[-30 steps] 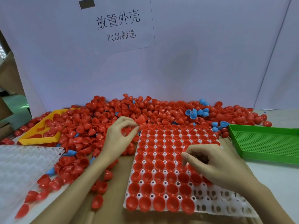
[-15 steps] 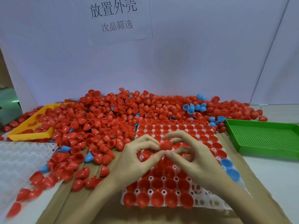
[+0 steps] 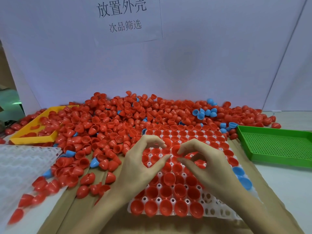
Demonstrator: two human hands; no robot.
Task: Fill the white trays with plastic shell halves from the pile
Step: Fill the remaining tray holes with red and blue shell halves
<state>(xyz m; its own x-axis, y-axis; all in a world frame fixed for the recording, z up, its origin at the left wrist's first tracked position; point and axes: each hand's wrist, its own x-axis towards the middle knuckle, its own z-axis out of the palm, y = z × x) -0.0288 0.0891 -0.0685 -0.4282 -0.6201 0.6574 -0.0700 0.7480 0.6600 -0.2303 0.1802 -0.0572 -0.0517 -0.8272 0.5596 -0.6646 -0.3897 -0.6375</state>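
White tray (image 3: 219, 212): lies on brown cardboard (image 3: 81, 210); most cups hold red shells, open side up; two blue shells (image 3: 242, 178) sit at its right edge; the near right corner has bare cups.
Left hand (image 3: 143, 168): over the tray, fingers curled, fingertips touching a red shell (image 3: 167, 142); a firm pinch cannot be told.
Right hand (image 3: 207, 164): over the tray, pinching a second red shell (image 3: 175, 150).
Pile (image 3: 108, 125): red with a few blue, touching the tray's far and left edges.
Yellow tray (image 3: 33, 138): far left, some red shells inside.
Green tray (image 3: 276, 146): right, perforated floor bare.
Second white tray (image 3: 20, 164): near left, cups bare.
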